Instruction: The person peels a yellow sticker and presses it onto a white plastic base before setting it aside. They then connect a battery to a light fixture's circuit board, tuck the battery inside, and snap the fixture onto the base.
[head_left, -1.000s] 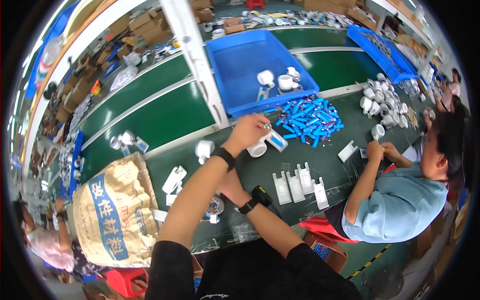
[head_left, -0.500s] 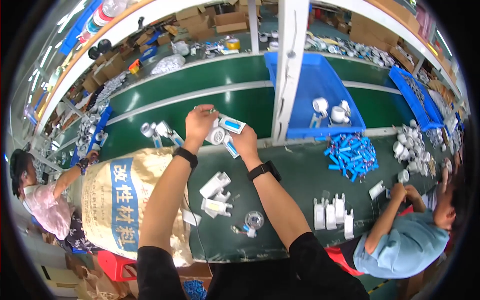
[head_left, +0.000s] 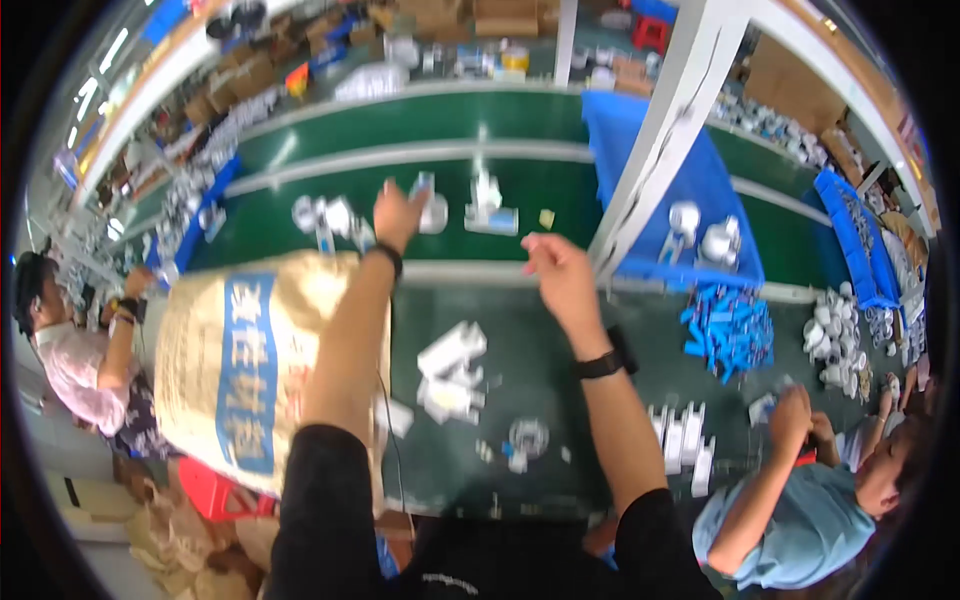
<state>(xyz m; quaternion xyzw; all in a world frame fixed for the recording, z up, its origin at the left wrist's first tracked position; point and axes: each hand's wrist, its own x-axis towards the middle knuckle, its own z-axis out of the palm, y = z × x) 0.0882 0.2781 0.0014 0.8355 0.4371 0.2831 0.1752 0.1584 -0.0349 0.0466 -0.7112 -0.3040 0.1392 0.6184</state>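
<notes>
Stretched forward over the green conveyor, my left hand is closed at the edge of a white handheld fan part with a round head and a blue piece at its top. Blur and the hand itself hide the exact grip. My right hand hovers near the belt's front rail, fingers loosely curled and apart, with nothing visible in them. Between the hands, another white part lies on the belt. Just beyond my right fingertips is a small yellow piece. More white fan parts lie left of my left hand.
A large woven sack stands at left. White housings and a clear round part lie on the bench. A blue tray, a white post and blue batteries are at right. Co-workers sit on both sides.
My hands have moved apart, the right one going right and empty. The white parts once held between them are now at the belt, one beside my left hand. The view has shifted slightly.
</notes>
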